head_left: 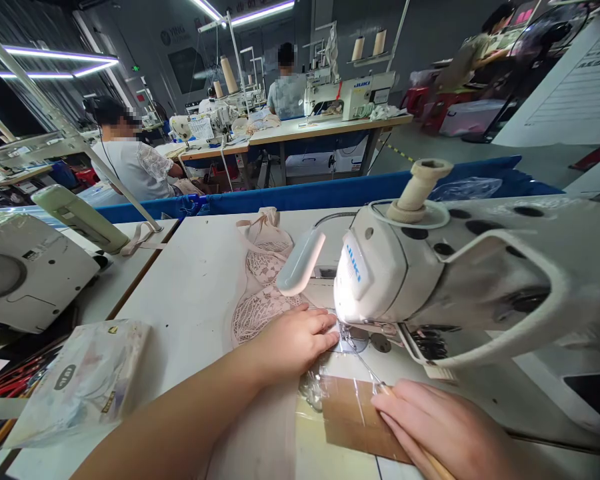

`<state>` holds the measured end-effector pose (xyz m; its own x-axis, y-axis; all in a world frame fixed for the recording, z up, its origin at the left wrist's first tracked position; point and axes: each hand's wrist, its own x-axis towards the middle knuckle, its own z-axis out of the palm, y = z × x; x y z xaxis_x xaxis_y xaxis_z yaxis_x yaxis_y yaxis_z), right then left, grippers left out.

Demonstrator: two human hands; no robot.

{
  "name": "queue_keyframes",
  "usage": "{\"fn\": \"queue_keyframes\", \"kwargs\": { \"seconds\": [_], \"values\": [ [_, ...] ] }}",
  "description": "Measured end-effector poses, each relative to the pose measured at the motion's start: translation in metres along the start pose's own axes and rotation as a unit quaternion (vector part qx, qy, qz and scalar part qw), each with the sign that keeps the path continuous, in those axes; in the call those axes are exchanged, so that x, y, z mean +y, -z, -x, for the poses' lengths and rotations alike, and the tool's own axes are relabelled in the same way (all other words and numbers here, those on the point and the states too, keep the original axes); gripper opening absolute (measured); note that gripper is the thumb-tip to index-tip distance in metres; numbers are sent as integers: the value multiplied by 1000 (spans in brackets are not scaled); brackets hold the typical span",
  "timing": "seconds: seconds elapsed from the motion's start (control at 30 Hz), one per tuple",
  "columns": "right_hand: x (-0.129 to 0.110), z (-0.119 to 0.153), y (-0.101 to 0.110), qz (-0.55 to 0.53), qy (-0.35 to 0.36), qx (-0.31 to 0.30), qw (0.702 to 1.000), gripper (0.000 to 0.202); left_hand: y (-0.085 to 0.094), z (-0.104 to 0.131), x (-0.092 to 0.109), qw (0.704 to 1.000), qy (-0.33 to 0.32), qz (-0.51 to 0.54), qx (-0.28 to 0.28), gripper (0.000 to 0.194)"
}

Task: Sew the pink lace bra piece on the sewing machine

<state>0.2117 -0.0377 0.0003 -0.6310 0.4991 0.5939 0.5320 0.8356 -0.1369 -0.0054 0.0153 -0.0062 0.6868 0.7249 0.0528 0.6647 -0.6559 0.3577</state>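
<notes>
With the lace bra point(265, 307) steadied by the flat, open left hand point(300, 340), the awl point(379, 382) gripped in the closed right hand point(425, 423) should be angled lightly toward eleven o'clock.

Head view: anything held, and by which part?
Right hand holds a slim metal tool by its tan handle; left hand lies over pale pink lace fabric, grip unclear.
</notes>
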Motion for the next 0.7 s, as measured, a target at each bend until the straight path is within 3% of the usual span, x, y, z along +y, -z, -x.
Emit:
{"fn": "queue_keyframes", "kwargs": {
  "seconds": [0.13, 0.27, 0.5, 0.7],
  "values": [
    [1, -1, -1, -11, 1, 9, 1000, 50, -1, -1, 0, 999, -23, -26, -6, 43],
    [1, 3, -6, -21, -7, 47, 999, 51, -2, -1, -1, 1000, 1, -3, -8, 42],
    [7, 16, -5, -16, 11, -34, 999, 30, -1, 2, 0, 1000, -6, 1, -5, 41],
    [6, 21, -4, -59, 31, -58, 996, 34, -5, 3, -2, 999, 14, 7, 29, 43]
  ]
}}
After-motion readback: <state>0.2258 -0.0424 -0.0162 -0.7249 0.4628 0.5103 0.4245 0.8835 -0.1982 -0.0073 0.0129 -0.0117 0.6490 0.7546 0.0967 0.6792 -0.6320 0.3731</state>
